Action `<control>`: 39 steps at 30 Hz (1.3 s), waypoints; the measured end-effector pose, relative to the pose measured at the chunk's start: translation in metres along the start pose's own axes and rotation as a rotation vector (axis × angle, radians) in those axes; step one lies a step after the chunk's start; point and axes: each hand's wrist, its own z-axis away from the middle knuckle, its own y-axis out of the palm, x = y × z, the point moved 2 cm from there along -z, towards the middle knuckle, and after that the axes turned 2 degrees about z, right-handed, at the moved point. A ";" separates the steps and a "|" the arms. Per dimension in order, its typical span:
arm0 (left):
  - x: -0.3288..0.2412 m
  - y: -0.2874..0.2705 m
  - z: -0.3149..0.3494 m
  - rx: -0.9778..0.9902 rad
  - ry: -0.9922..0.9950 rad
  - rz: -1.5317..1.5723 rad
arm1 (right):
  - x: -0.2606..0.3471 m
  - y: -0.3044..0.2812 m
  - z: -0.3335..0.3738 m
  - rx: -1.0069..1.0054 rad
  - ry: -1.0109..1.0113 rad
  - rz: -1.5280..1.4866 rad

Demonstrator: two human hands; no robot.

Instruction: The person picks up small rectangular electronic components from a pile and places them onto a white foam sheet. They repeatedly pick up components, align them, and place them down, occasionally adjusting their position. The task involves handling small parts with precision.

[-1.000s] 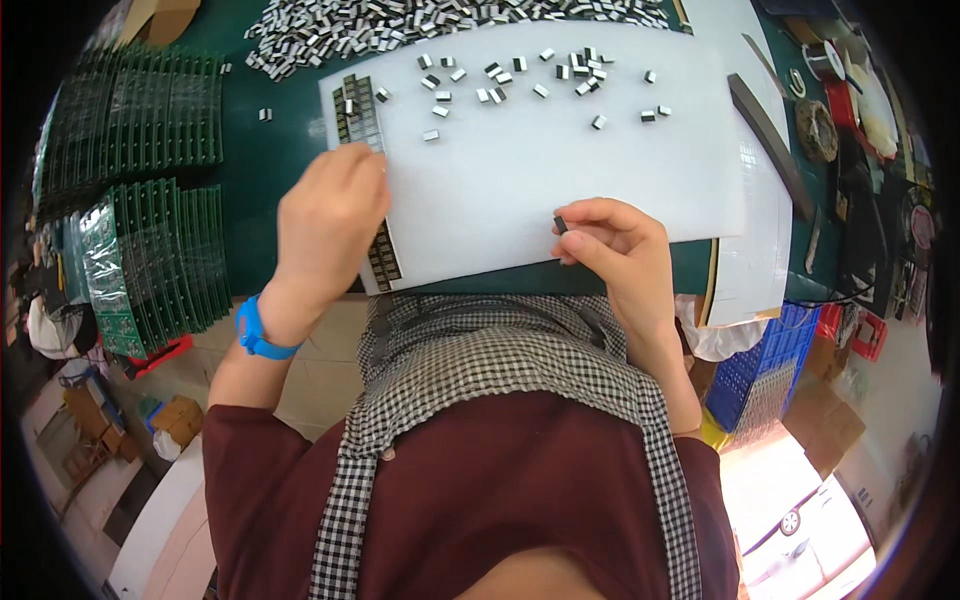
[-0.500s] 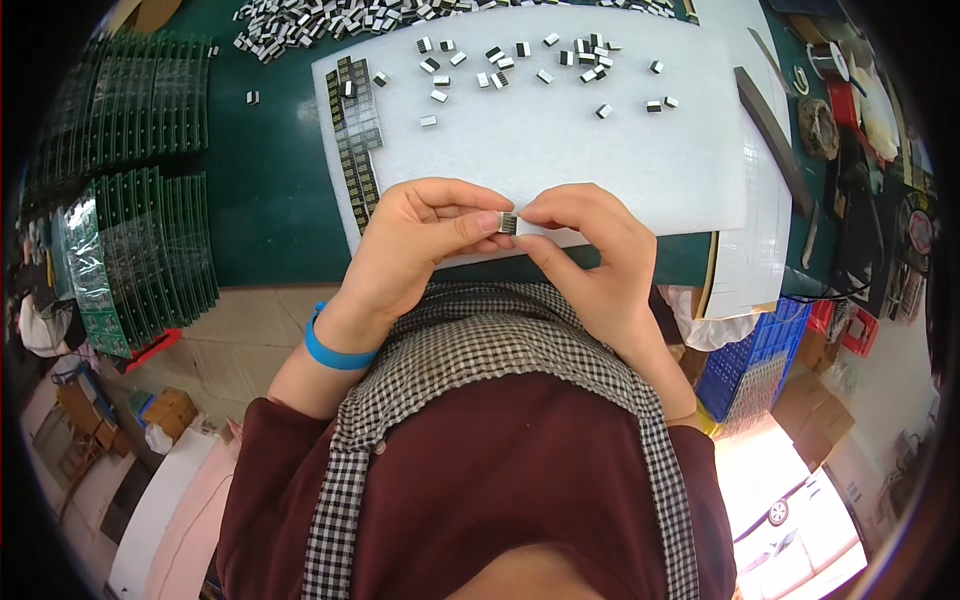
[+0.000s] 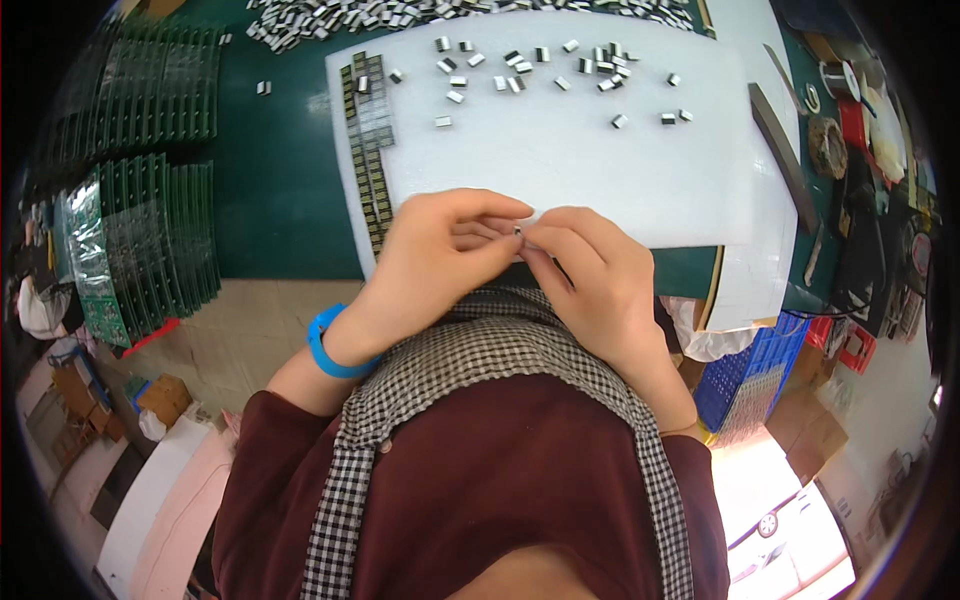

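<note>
My left hand (image 3: 430,262), with a blue band at its wrist, is closed in a pinch over the near edge of the white foam sheet (image 3: 520,160). Between its thumb and fingers sits a small black-and-white block-shaped component (image 3: 518,231), mostly hidden by fingertips. My right hand (image 3: 598,275) is also closed, its thumb and forefinger tips pinching at the same component from the right. Beyond the hands, several loose components (image 3: 606,66) of similar look lie scattered on the foam. Rows of small black printed pieces (image 3: 370,190) line the sheet's left side.
A heap of components (image 3: 380,18) covers the table's far edge. Upright green circuit boards (image 3: 140,240) stand in rows at left. A dark bar (image 3: 783,155) lies right of the foam, near a solder spool (image 3: 832,78). Below hangs a blue crate (image 3: 745,370).
The component has turned between my fingers, and its ribbed face no longer shows. Both hands have closed further round it. The whole view has shifted slightly.
</note>
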 end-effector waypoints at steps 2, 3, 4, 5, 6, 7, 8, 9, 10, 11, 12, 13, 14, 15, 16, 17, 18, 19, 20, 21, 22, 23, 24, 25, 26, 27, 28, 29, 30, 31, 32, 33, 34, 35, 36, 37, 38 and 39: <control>-0.013 0.003 0.004 0.046 0.086 -0.321 | 0.000 0.001 0.000 0.029 -0.012 -0.031; -0.014 0.002 0.003 0.072 0.078 -0.302 | -0.004 0.001 0.001 0.029 -0.003 -0.100; -0.014 -0.001 0.001 0.098 0.070 -0.282 | -0.007 0.001 0.001 0.030 0.006 -0.169; -0.015 -0.004 0.000 0.125 0.061 -0.262 | -0.011 0.000 0.000 0.024 0.113 -0.297; -0.019 -0.007 -0.001 0.118 0.009 -0.089 | -0.016 -0.001 0.001 0.019 0.226 -0.418; -0.023 -0.013 -0.003 -0.018 0.225 -0.349 | -0.020 0.000 0.001 0.015 0.340 -0.538; -0.027 -0.019 -0.004 -0.156 0.441 -0.608 | -0.024 0.003 0.003 -0.012 0.526 -0.732; -0.030 -0.023 -0.004 -0.289 0.657 -0.864 | -0.027 0.004 0.004 -0.019 0.529 -0.744; -0.031 -0.030 -0.004 -0.409 0.627 -0.982 | -0.030 0.005 0.005 -0.027 0.533 -0.755; -0.028 -0.037 -0.006 -0.430 0.606 -1.114 | -0.031 0.006 0.005 -0.037 0.537 -0.766; -0.023 -0.045 -0.007 -0.458 0.577 -1.249 | -0.031 0.006 0.004 -0.027 0.527 -0.773; -0.018 -0.051 -0.008 -0.483 0.545 -1.382 | -0.030 0.005 0.002 -0.018 0.517 -0.780; -0.016 -0.053 -0.009 -0.448 0.651 -1.425 | -0.030 0.005 0.001 -0.010 0.507 -0.786; -0.011 -0.051 -0.010 -0.444 0.697 -1.528 | -0.029 0.005 0.001 -0.002 0.524 -0.811; -0.006 -0.048 -0.011 -0.439 0.742 -1.632 | -0.028 0.005 0.001 0.006 0.540 -0.836; -0.004 -0.046 -0.010 -0.432 0.788 -1.737 | -0.027 0.005 0.001 0.014 0.557 -0.861; -0.004 -0.046 -0.011 -0.395 0.792 -1.728 | -0.027 0.005 0.001 0.021 0.589 -0.874; -0.006 -0.049 -0.010 -0.358 0.795 -1.719 | -0.027 0.005 0.001 0.029 0.620 -0.887; -0.008 -0.052 -0.008 -0.321 0.797 -1.711 | -0.028 0.005 0.001 0.037 0.652 -0.900; -0.012 -0.056 -0.008 -0.313 0.842 -1.649 | -0.029 0.005 0.001 0.032 0.661 -0.901; -0.017 -0.061 -0.009 -0.305 0.885 -1.587 | -0.030 0.006 0.002 0.028 0.670 -0.903; -0.020 -0.066 -0.008 -0.296 0.927 -1.524 | -0.031 0.006 0.003 0.023 0.678 -0.905; -0.021 -0.069 -0.007 -0.320 0.896 -1.464 | -0.031 0.006 0.003 -0.008 0.660 -0.908; -0.021 -0.069 -0.007 -0.334 0.745 -1.111 | -0.031 0.007 0.003 -0.039 0.641 -0.911; -0.023 -0.063 -0.004 -0.336 0.586 -0.762 | -0.031 0.007 0.003 -0.072 0.623 -0.913; -0.021 -0.058 -0.002 -0.337 0.405 -0.412 | -0.028 0.008 0.000 -0.081 0.564 -0.838; -0.019 -0.050 -0.004 -0.197 0.312 -0.077 | -0.024 0.009 -0.003 -0.089 0.505 -0.763; -0.014 -0.044 -0.004 -0.119 0.177 0.078 | -0.019 0.010 -0.006 -0.097 0.446 -0.688; -0.008 -0.037 -0.005 -0.040 0.055 0.230 | -0.016 0.009 -0.006 -0.115 0.373 -0.601; -0.003 -0.031 -0.005 0.041 -0.069 0.381 | -0.014 0.008 -0.007 -0.131 0.301 -0.514; 0.001 -0.027 -0.005 0.055 -0.087 0.402 | -0.012 0.007 -0.007 -0.146 0.228 -0.427; 0.003 -0.025 -0.006 0.056 -0.084 0.420 | -0.010 0.006 -0.008 -0.139 0.204 -0.402; 0.004 -0.023 -0.007 0.056 -0.081 0.438 | -0.008 0.005 -0.009 -0.131 0.179 -0.377; 0.006 -0.022 -0.008 0.055 -0.078 0.456 | -0.007 0.004 -0.009 -0.121 0.154 -0.352; 0.006 -0.020 -0.008 0.055 -0.075 0.446 | -0.006 0.004 -0.008 -0.125 0.150 -0.345; 0.006 -0.019 -0.008 0.055 -0.071 0.435 | -0.006 0.004 -0.008 -0.128 0.146 -0.338; 0.006 -0.018 -0.009 0.055 -0.067 0.425 | -0.006 0.004 -0.008 -0.130 0.142 -0.332; 0.006 -0.017 -0.009 0.056 -0.066 0.421 | -0.006 0.004 -0.008 -0.122 0.134 -0.327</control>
